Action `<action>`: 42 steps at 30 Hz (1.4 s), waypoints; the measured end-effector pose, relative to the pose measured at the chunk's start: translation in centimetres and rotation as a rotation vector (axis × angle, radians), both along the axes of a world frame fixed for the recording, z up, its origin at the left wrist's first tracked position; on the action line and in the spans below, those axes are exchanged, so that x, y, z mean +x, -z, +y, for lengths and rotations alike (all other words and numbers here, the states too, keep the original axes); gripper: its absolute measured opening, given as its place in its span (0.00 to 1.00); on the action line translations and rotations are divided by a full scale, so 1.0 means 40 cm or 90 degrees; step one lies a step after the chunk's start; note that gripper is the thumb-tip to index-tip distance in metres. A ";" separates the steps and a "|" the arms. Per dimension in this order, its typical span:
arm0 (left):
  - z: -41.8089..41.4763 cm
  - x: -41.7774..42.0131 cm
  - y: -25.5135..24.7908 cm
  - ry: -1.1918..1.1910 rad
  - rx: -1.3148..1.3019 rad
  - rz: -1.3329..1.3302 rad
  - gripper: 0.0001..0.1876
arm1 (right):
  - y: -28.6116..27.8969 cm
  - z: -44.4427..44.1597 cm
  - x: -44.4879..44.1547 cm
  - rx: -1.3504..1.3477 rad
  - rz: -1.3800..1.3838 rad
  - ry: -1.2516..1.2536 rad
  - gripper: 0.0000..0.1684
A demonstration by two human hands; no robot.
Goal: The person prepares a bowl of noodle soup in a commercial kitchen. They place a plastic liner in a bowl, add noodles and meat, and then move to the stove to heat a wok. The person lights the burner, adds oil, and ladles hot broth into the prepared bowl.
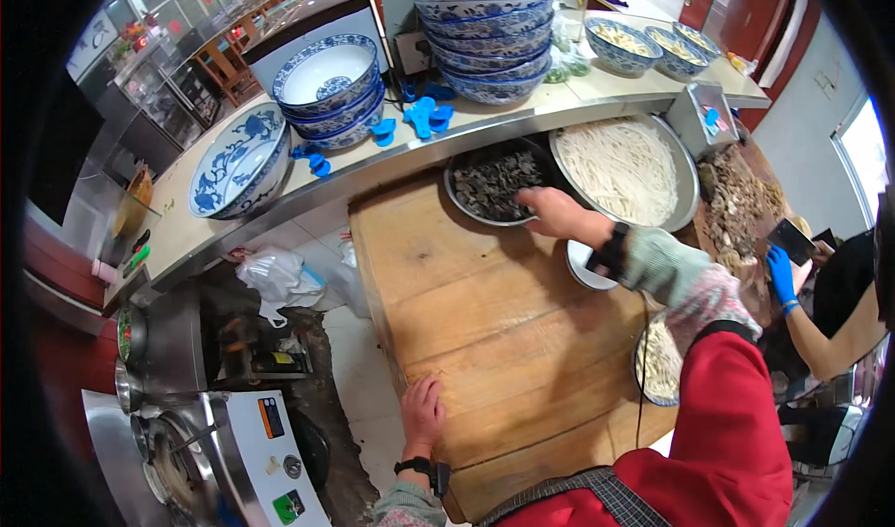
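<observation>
My right hand point(552, 211) reaches over the right edge of a metal basin point(482, 221) of dark, shredded food point(493, 181), its fingertips at the food; whether they grip any is hidden. My left hand point(423, 405) rests on the left edge of the wooden table point(475, 303), holding nothing. A large metal basin of white noodles point(619, 167) stands just right of the dark food. Below my right wrist is a white bowl point(584, 268), partly covered by the arm. A patterned bowl of pale strips point(661, 363) sits beside my right sleeve.
Stacked blue-and-white bowls point(486, 38), blue clips point(421, 116) and filled bowls point(622, 45) line the raised counter. At right, a co-worker's blue-gloved hand point(782, 275) is near a cleaver point(791, 240) and chopped meat point(741, 202). A stove point(262, 450) stands at lower left.
</observation>
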State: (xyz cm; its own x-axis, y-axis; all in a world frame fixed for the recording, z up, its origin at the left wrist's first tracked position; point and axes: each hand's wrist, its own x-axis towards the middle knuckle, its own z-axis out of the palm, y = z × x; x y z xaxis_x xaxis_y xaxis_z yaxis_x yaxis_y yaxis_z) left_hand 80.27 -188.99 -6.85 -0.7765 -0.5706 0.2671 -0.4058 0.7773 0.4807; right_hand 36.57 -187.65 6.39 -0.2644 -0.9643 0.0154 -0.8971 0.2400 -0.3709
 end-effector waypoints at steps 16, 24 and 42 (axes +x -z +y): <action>-0.001 0.009 0.019 -0.019 0.014 -0.060 0.19 | 0.181 -0.222 -0.128 -0.119 -0.130 0.057 0.08; -0.001 0.004 0.008 -0.008 0.009 -0.060 0.19 | 0.101 -0.138 -0.116 -0.115 -0.560 0.161 0.07; 0.006 0.036 0.044 0.010 -0.035 0.033 0.18 | -0.061 0.720 0.119 0.098 -0.223 0.347 0.10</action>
